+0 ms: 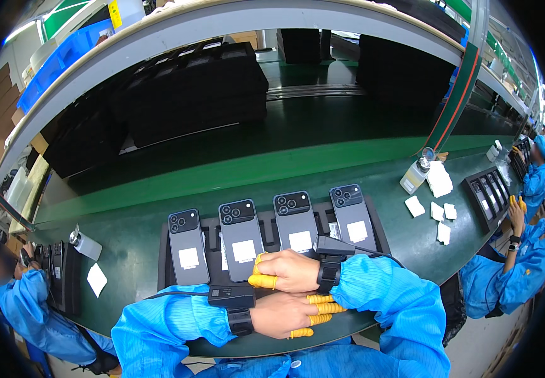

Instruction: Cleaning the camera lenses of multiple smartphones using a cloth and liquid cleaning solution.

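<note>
Close quarters, easy knocks

The second grey smartphone (pixel 237 236) from the left could slide on its black tray (pixel 378 232) if bent fingers push it; the fourth smartphone (pixel 350 217) could be scuffed by the right wrist's black box (pixel 334 246). The second lies just beside the right hand's (pixel 290 271) curled fingertips, contact unclear, grip contents hidden. The left hand (pixel 280 315), lower, has straight, parted fingers, nothing seen held.

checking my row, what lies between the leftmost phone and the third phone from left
The head view shows one grey phone and parts of the black tray there.
</note>
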`<state>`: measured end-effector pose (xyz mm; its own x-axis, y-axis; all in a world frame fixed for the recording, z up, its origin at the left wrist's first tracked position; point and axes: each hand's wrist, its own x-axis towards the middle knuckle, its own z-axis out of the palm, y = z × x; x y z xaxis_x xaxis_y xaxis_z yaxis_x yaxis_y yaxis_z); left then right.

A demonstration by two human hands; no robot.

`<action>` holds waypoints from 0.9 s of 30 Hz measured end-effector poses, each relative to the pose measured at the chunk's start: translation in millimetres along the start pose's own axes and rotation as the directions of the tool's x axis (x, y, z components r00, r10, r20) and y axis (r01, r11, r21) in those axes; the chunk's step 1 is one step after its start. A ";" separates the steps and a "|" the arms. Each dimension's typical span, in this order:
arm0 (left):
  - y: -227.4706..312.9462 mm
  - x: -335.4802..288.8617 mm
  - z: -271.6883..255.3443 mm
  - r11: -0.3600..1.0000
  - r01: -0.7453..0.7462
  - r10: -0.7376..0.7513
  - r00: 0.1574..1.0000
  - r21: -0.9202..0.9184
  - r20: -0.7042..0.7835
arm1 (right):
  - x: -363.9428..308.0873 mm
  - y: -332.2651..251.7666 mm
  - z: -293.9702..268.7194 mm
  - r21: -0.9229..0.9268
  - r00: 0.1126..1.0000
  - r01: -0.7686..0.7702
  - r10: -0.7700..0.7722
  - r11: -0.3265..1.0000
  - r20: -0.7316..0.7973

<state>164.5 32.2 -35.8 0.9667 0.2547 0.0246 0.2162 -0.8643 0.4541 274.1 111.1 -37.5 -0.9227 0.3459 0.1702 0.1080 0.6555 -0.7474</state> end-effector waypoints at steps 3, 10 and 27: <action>-4.4 -0.6 11.1 1.000 0.003 -0.003 1.000 0.007 -0.017 | 0.9 2.4 1.7 0.001 1.000 0.015 -0.015 1.000 -0.002; 2.0 6.1 -8.0 0.990 0.127 -0.108 0.963 -0.064 0.245 | -0.5 -1.4 -1.2 0.015 1.000 -0.007 0.007 1.000 -0.006; 0.0 1.1 -1.0 0.999 0.022 -0.020 0.999 -0.034 0.047 | 0.0 1.2 0.7 0.005 1.000 0.022 -0.022 1.000 -0.008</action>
<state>165.5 32.9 -34.9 0.9676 0.2512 -0.0268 0.2323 -0.8431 0.4850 273.9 111.4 -38.8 -0.9217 0.3370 0.1920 0.0858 0.6600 -0.7464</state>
